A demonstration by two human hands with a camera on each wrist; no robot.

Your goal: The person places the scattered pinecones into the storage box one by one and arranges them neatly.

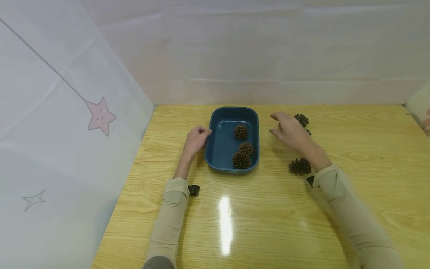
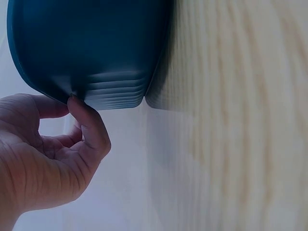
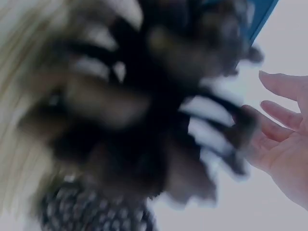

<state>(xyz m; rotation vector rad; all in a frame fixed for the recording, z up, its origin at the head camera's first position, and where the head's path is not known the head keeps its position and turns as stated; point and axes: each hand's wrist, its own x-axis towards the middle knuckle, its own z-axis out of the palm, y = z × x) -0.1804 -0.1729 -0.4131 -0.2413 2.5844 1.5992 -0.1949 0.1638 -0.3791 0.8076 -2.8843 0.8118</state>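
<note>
In the head view a deep blue rectangular container (image 1: 220, 149) stands on the table with three pine cones (image 1: 240, 132) inside, along its right side. My left hand (image 1: 196, 140) pinches its left rim; the left wrist view shows thumb and finger (image 2: 91, 122) on the rim and ribbed corner. My right hand (image 1: 289, 130) is to the right of the container, thumb and fingers spread apart. Loose pine cones (image 1: 301, 120) lie behind it, partly hidden. Large and blurred in the right wrist view, a pine cone (image 3: 144, 110) partly overlaps the relaxed fingers of that hand.
Two more pine cones (image 1: 295, 167) lie beside my right wrist. The wooden table (image 1: 262, 220) meets a pale wall covering (image 1: 235, 48) at the back and another at the left with a pink star (image 1: 100, 116).
</note>
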